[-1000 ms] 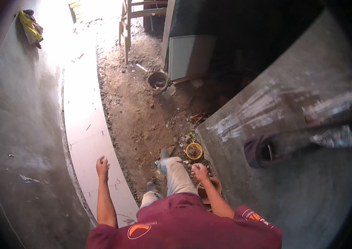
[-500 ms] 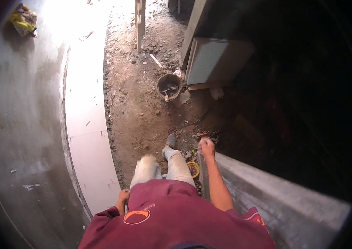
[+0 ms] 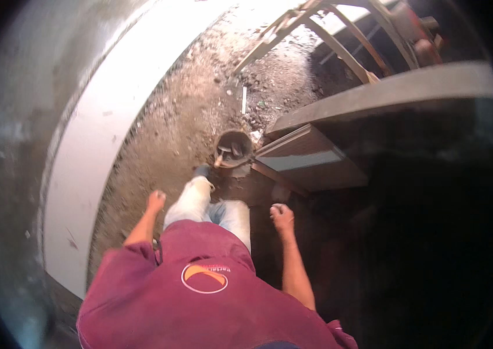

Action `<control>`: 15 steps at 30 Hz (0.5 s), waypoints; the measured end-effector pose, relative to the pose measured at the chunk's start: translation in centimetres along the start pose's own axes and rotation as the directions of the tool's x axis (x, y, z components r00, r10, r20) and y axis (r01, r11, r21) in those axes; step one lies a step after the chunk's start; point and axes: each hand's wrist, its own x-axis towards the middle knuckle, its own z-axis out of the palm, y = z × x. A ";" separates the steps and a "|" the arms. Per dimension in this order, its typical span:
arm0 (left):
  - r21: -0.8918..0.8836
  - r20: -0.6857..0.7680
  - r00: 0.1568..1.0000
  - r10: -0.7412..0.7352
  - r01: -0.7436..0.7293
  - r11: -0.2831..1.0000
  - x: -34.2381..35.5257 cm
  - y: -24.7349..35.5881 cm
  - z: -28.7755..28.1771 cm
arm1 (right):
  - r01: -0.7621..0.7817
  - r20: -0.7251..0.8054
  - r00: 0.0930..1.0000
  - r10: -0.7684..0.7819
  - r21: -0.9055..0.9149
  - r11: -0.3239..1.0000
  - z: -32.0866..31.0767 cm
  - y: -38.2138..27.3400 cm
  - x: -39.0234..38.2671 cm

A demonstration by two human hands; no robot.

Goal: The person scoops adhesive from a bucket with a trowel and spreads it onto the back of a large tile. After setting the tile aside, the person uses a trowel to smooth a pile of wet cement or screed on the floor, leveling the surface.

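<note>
My left hand (image 3: 156, 200) hangs above the dirt at my left side, fingers curled in, with nothing seen in it. My right hand (image 3: 282, 216) is in front of the dark area on the right, its fingers also curled and touching no object. Ahead of my forward foot stands a round dark bucket (image 3: 247, 157), the thing nearest to both hands. A tool with a pale handle (image 3: 218, 160) leans inside it, along with other tools that are hard to make out.
A strip of pale tiles (image 3: 77, 174) curves along the left beside a grey floor (image 3: 8, 110). Flat panels (image 3: 322, 160) lean right of the bucket, below a concrete ledge (image 3: 386, 96). Wooden beams (image 3: 339, 49) stand beyond. Rubble covers the dirt path (image 3: 165, 110).
I have stepped forward and turned, so the bucket is closer to my feet. My left hand has swung forward; my right hand is off the low wall's edge, which has left the view.
</note>
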 end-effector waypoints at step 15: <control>0.296 -0.260 0.959 0.112 -0.031 0.955 12.4 18.7 32.1 | 0.677 0.654 0.701 -0.285 -0.484 0.554 9.5 6.3 38.0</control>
